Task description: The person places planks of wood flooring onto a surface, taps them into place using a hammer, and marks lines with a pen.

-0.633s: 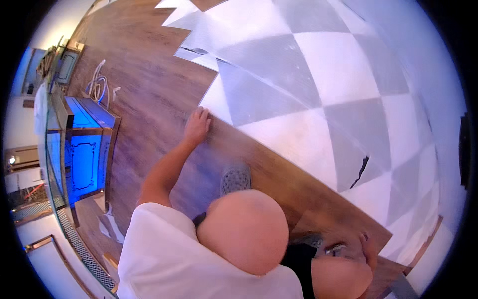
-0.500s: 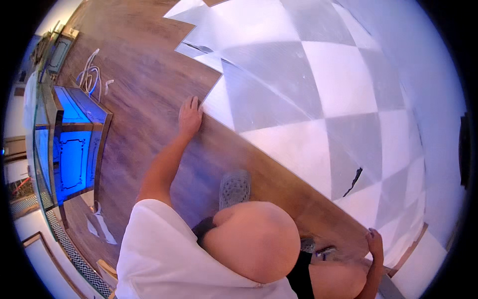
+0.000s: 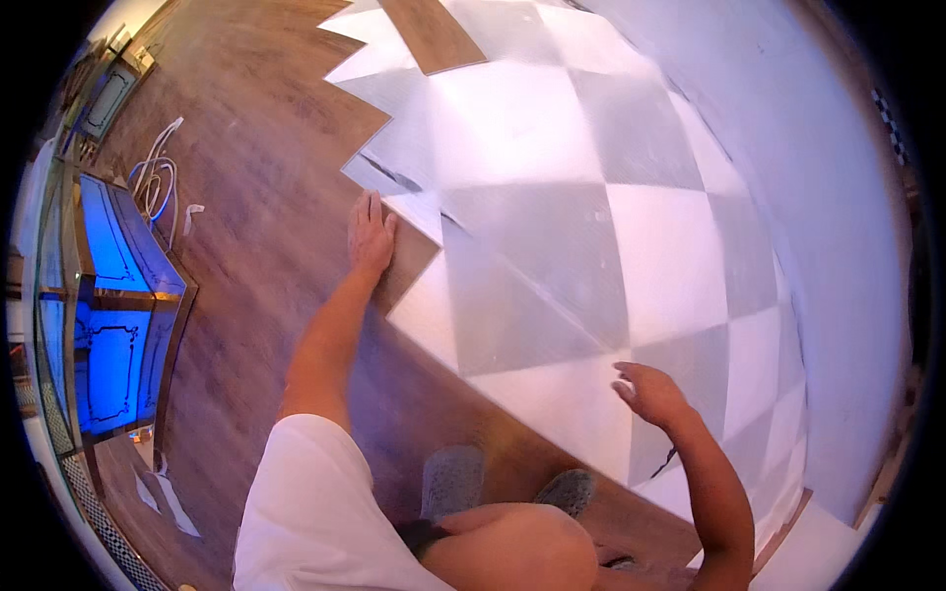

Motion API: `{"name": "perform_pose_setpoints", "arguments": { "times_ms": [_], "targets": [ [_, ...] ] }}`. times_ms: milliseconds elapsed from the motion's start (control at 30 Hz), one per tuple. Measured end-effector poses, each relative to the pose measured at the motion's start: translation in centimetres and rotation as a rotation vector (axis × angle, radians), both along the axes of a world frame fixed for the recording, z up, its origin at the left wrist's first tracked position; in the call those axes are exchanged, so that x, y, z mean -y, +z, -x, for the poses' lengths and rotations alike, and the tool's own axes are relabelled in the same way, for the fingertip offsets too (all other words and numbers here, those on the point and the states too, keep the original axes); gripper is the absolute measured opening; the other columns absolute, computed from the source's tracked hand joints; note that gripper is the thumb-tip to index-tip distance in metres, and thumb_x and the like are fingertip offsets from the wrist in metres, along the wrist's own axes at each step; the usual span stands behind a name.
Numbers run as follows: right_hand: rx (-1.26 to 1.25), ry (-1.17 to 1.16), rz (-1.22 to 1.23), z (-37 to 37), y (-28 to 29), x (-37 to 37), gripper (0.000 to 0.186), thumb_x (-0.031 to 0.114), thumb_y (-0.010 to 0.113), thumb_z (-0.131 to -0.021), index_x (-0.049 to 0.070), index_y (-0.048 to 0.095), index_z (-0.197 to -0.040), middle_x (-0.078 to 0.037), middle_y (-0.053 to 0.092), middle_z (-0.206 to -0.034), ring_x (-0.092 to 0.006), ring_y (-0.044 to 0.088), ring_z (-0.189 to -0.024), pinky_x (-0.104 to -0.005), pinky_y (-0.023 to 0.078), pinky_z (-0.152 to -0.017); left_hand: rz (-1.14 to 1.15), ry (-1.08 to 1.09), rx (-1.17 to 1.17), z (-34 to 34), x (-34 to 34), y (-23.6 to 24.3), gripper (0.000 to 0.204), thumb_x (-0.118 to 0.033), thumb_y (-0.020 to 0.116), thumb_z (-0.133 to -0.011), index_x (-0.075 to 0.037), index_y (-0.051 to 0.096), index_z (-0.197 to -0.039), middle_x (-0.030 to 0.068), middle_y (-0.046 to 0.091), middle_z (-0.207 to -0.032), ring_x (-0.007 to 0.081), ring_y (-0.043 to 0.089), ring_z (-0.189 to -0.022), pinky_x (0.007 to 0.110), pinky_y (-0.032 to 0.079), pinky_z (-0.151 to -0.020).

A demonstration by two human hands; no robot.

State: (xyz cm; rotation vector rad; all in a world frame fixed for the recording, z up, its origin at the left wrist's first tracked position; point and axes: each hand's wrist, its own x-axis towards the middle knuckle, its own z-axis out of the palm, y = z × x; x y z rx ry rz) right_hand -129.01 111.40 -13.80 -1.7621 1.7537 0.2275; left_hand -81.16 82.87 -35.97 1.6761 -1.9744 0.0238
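My left hand [image 3: 371, 234] lies flat with fingers stretched, on the brown wood-look plank flooring [image 3: 266, 246] close to its stepped edge. Beyond that edge spreads the checkered floor [image 3: 532, 256] in white and grey squares. My right hand [image 3: 650, 394] is over the checkered floor, fingers loosely bent and apart, with nothing visible in them. Whether it touches the surface I cannot tell. A separate brown plank [image 3: 434, 34] lies on the checks at the far side.
A glass-fronted counter with blue-lit panels [image 3: 113, 364] stands at the left, a coiled white cable [image 3: 158, 177] beyond it. White scraps [image 3: 177, 504] lie near its base. A pale wall [image 3: 788, 177] bounds the right. Dark marks [image 3: 392, 173] show in the checkered surface.
My view has shifted forward. The left hand has moved farther along the stepped plank edge. My right hand has left the plank edge at the near right and moved over the checks.
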Motion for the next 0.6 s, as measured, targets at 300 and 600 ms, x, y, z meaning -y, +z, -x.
{"name": "perform_pose_setpoints", "arguments": {
  "times_ms": [300,600],
  "targets": [
    [0.454,-0.261,0.131,-8.4,-11.3,28.6,0.034,0.029,0.060,-0.098,-0.001,0.070,-0.111,-0.018,0.073,-0.093,-0.0263,0.071,-0.083,-0.0390,0.054,-0.080,-0.022,-0.117,-0.059,2.6,3.5,1.2,0.062,-0.024,0.067,-0.092,-0.004,0.046,-0.147,0.0220,0.044,-0.151,0.0423,0.043,-0.135,0.051,0.035,-0.115],
    [0.519,-0.334,0.611,-20.6,-17.8,59.0,0.032,0.020,0.062,-0.094,-0.004,0.067,-0.114,-0.020,0.073,-0.103,-0.0295,0.071,-0.088,-0.0391,0.057,-0.083,-0.190,-0.070,-0.171,2.1,4.3,1.0,0.055,-0.014,0.063,-0.092,-0.001,0.049,-0.143,0.0188,0.046,-0.150,0.0410,0.043,-0.137,0.050,0.035,-0.116]
  ]
}}
